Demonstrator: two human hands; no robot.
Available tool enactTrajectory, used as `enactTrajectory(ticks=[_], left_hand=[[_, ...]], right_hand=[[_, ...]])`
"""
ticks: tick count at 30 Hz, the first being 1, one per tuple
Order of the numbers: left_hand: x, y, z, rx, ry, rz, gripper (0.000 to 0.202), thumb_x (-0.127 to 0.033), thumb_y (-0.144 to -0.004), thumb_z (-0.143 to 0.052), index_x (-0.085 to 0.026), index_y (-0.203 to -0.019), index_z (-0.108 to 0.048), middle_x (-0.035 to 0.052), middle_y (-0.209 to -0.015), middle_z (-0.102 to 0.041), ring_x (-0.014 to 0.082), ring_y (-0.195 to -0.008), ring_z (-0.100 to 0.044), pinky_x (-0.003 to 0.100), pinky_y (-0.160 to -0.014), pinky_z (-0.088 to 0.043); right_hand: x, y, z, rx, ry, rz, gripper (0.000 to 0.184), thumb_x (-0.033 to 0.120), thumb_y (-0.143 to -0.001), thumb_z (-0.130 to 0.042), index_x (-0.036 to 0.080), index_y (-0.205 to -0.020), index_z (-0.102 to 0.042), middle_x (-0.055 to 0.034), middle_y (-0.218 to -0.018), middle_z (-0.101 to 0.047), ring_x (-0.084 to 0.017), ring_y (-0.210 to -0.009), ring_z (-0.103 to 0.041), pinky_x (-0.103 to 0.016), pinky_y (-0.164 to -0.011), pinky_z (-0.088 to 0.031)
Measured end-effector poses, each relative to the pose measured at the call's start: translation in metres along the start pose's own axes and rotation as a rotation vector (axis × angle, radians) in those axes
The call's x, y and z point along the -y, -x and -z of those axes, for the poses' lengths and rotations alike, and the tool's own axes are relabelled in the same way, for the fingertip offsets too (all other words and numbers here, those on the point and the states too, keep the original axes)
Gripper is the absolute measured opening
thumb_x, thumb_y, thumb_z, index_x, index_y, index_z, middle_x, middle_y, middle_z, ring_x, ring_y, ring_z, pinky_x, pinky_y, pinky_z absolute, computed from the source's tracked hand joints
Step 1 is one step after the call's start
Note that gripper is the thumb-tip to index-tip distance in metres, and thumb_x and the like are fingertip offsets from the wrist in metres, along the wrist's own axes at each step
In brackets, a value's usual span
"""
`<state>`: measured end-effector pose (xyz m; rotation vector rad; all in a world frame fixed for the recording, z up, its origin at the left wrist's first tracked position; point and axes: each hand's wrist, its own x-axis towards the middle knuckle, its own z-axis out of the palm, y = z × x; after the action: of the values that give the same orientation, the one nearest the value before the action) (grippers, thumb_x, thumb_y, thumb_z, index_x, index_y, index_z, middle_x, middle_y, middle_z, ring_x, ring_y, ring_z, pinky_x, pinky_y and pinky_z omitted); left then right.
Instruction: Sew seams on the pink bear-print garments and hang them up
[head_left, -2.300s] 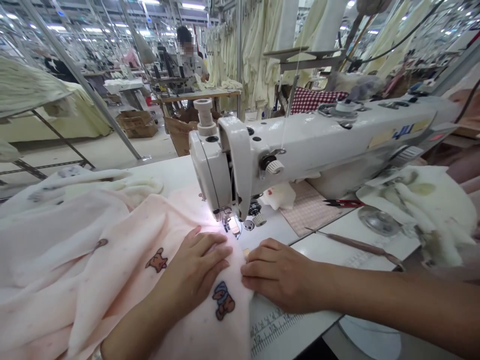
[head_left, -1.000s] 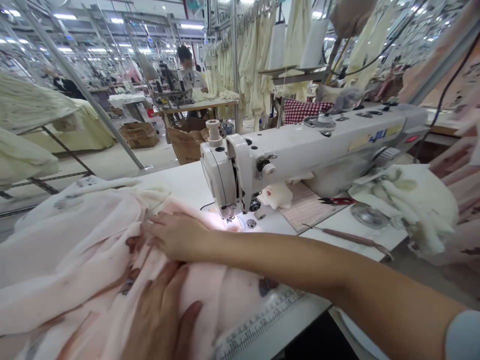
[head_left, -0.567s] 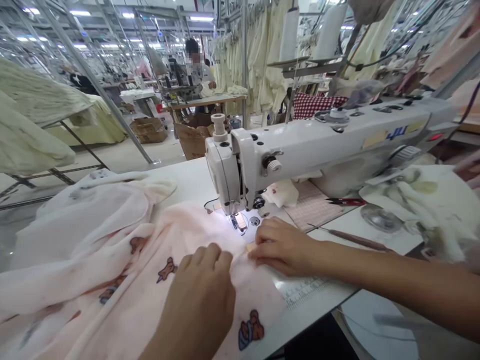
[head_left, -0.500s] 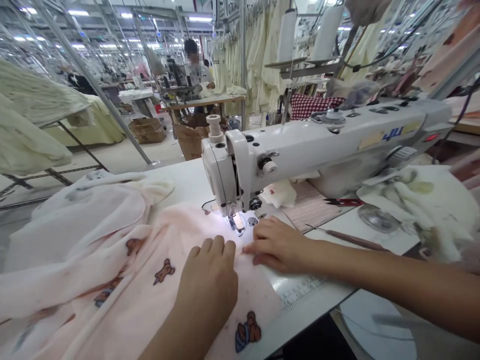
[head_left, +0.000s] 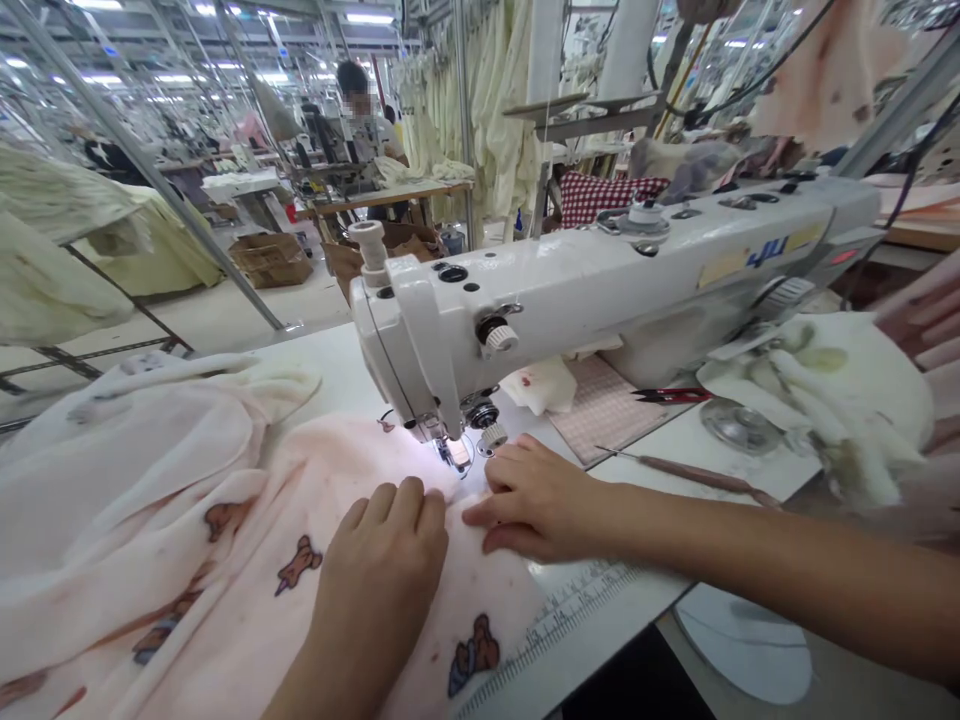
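Sewing desk under factory lights: left hand and right hand, both open as a moment earlier, press without grasping on pink bear-print fleece, which runs to the presser foot; a ruler strip lines the desk's near edge.

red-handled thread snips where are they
In the head view, the snips lie at the right edge of the pink checked mat, below the white sewing machine's arm.

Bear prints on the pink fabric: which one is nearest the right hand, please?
The blue-and-brown bear below the right hand; the other bears lie left of the left hand.
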<state>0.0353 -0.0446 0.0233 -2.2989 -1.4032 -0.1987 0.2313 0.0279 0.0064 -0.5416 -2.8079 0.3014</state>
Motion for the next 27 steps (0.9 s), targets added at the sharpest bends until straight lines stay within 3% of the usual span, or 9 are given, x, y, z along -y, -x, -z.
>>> enactTrajectory(ticks=[2, 4, 8, 12, 14, 18, 23, 27], left_hand=[[-0.002, 0.003, -0.002, -0.125, 0.080, -0.078, 0.012, -0.010, -0.082, -0.046, -0.015, -0.084, -0.056, 0.0025, -0.067, -0.049, 0.0198, -0.061, -0.045, 0.033, -0.055, -0.035], [-0.006, 0.007, -0.004, -0.149, 0.195, -0.158, 0.012, -0.010, -0.083, -0.045, -0.015, -0.082, -0.056, 0.0019, -0.065, -0.048, 0.0186, -0.059, -0.043, 0.033, -0.054, -0.034], [-0.015, 0.010, -0.012, -0.069, 0.329, -0.213, 0.013, -0.011, -0.085, -0.046, -0.013, -0.093, -0.056, 0.0025, -0.068, -0.051, 0.0185, -0.061, -0.044, 0.032, -0.053, -0.036], [-0.017, 0.012, -0.014, 0.039, 0.464, -0.182, 0.019, -0.014, -0.087, -0.044, -0.015, -0.102, -0.056, 0.0046, -0.076, -0.053, 0.0188, -0.067, -0.047, 0.033, -0.057, -0.041], [-0.013, 0.014, -0.014, 0.069, 0.527, -0.128, 0.024, -0.016, -0.087, -0.045, -0.018, -0.109, -0.054, 0.0087, -0.094, -0.055, 0.0221, -0.084, -0.050, 0.038, -0.070, -0.045], [0.003, 0.015, -0.016, 0.138, 0.537, -0.044, 0.031, -0.025, -0.088, -0.047, -0.026, -0.119, -0.049, 0.0108, -0.127, -0.043, 0.0283, -0.113, -0.041, 0.049, -0.091, -0.039], [0.023, 0.006, -0.027, 0.171, 0.520, -0.018, 0.030, -0.029, -0.089, -0.043, -0.025, -0.119, -0.048, 0.0100, -0.131, -0.041, 0.0282, -0.115, -0.041, 0.051, -0.094, -0.036], [0.028, 0.000, -0.031, 0.163, 0.545, -0.038, 0.029, -0.028, -0.090, -0.041, -0.025, -0.117, -0.048, 0.0091, -0.131, -0.041, 0.0268, -0.119, -0.039, 0.049, -0.095, -0.035]], right_hand=[[-0.006, -0.001, -0.001, 0.014, -0.028, -0.036, 0.022, 0.040, -0.089, -0.054, 0.026, -0.101, -0.066, -0.0018, -0.078, -0.052, -0.017, -0.076, -0.043, -0.031, -0.073, -0.029], [-0.012, -0.002, -0.001, 0.019, -0.043, -0.097, 0.019, 0.031, -0.091, -0.051, 0.024, -0.101, -0.066, -0.0021, -0.080, -0.054, -0.016, -0.078, -0.045, -0.031, -0.075, -0.029], [-0.018, -0.008, 0.004, 0.060, -0.026, -0.204, 0.013, 0.023, -0.090, -0.052, 0.021, -0.091, -0.065, -0.0018, -0.084, -0.060, -0.016, -0.081, -0.048, -0.032, -0.078, -0.030], [-0.020, -0.014, 0.009, 0.084, 0.013, -0.238, 0.013, 0.018, -0.086, -0.053, 0.017, -0.075, -0.061, -0.0021, -0.076, -0.061, -0.018, -0.080, -0.051, -0.034, -0.078, -0.032], [-0.021, -0.019, 0.009, 0.082, 0.040, -0.245, 0.012, 0.016, -0.086, -0.051, 0.017, -0.079, -0.061, -0.0040, -0.079, -0.062, -0.019, -0.084, -0.053, -0.035, -0.080, -0.033], [-0.029, -0.034, 0.003, 0.040, 0.113, -0.294, 0.016, 0.020, -0.089, -0.047, 0.014, -0.089, -0.062, -0.0097, -0.097, -0.063, -0.022, -0.095, -0.054, -0.036, -0.086, -0.034], [-0.047, -0.056, -0.010, 0.011, 0.186, -0.351, 0.017, 0.012, -0.082, -0.049, 0.014, -0.092, -0.061, -0.0110, -0.099, -0.064, -0.025, -0.098, -0.055, -0.036, -0.086, -0.036], [-0.054, -0.064, -0.016, 0.001, 0.206, -0.378, 0.024, 0.011, -0.079, -0.047, 0.017, -0.099, -0.060, -0.0092, -0.100, -0.064, -0.027, -0.102, -0.055, -0.037, -0.085, -0.037]])
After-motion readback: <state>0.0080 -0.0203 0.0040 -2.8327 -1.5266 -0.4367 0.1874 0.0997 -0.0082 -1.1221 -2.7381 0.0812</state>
